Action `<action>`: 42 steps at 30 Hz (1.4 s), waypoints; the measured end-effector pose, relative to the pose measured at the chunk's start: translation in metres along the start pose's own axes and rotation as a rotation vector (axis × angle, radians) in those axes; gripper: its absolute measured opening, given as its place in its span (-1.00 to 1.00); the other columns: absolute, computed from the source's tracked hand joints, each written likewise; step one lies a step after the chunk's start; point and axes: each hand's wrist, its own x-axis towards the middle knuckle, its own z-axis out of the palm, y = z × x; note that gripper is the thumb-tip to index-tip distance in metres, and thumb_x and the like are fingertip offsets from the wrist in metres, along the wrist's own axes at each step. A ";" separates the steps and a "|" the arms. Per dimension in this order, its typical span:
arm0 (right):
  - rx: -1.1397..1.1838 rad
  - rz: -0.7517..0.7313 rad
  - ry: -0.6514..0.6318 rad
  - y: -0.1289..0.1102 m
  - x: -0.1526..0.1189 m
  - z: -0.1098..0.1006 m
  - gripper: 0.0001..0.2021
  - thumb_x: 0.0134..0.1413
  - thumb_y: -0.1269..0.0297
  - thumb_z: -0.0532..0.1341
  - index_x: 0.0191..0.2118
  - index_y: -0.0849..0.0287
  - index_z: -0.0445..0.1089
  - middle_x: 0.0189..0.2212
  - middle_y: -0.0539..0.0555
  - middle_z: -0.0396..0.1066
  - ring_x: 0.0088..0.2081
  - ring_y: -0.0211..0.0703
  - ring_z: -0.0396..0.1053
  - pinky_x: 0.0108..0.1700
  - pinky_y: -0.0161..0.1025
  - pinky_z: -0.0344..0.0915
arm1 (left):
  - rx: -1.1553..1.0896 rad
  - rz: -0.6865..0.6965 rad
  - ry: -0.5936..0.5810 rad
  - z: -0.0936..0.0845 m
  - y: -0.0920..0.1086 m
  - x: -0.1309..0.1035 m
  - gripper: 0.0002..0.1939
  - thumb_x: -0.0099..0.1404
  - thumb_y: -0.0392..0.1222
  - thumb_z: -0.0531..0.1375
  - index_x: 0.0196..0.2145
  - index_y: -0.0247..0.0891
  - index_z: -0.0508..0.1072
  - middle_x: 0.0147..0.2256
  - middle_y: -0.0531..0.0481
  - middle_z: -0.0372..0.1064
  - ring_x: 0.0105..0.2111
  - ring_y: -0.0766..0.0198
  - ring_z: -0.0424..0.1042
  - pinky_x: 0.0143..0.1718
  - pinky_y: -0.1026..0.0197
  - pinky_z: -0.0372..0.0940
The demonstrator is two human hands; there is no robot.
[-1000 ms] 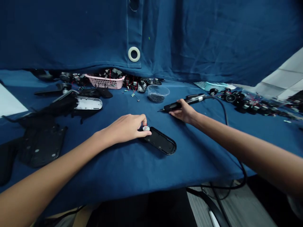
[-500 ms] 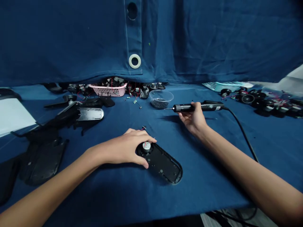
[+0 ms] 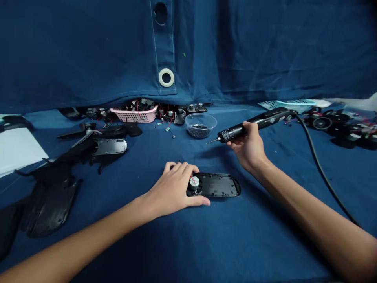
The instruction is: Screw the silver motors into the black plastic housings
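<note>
My left hand grips the left end of a long black plastic housing, thumb along the near side and fingers over the far side. A round white-topped motor with a red wire sits in the housing beside my palm. The housing lies open side up on the blue cloth, its rounded end to the right. In my right hand is a black electric screwdriver, its thin bit pointing left and slightly down, above and apart from the housing. Its cable runs off to the right.
A clear tub of small dark screws stands behind the housing. Farther back are a pink basket of parts and a turquoise basket. Black housings and white sheets lie left; wired round parts lie right. A blue curtain hangs behind.
The housing has turned from slanting to lying nearly level and shifted right with my left hand. The screwdriver has tilted, bit downward, and moved slightly right.
</note>
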 end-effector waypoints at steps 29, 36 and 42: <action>-0.654 0.535 -0.081 0.019 0.025 -0.039 -0.57 0.19 -0.06 0.17 -0.39 0.30 0.40 -0.60 0.24 0.43 -0.63 -0.11 0.43 -0.70 -0.28 0.39 | 0.042 0.101 -0.102 -0.003 -0.020 -0.015 -0.35 0.28 0.10 0.23 0.24 -0.04 0.12 0.14 -0.08 0.25 0.16 0.00 0.19 0.25 -0.10 -0.09; -0.565 0.556 -0.028 0.021 0.026 -0.039 -0.68 0.15 0.06 0.25 -0.40 0.25 0.38 -0.64 0.17 0.42 -0.67 -0.14 0.40 -0.74 -0.27 0.36 | 0.023 0.091 -0.116 -0.003 -0.021 -0.017 -0.35 0.33 0.07 0.19 0.28 -0.03 0.07 0.19 -0.08 0.20 0.22 -0.01 0.13 0.25 -0.09 -0.08; -0.679 0.546 -0.042 0.019 0.026 -0.037 -0.63 0.17 0.01 0.22 -0.41 0.28 0.39 -0.65 0.20 0.42 -0.67 -0.10 0.40 -0.75 -0.24 0.34 | 0.027 0.086 -0.121 -0.002 -0.021 -0.018 -0.35 0.34 0.07 0.18 0.29 -0.01 0.05 0.21 -0.07 0.18 0.23 -0.02 0.12 0.24 -0.09 -0.05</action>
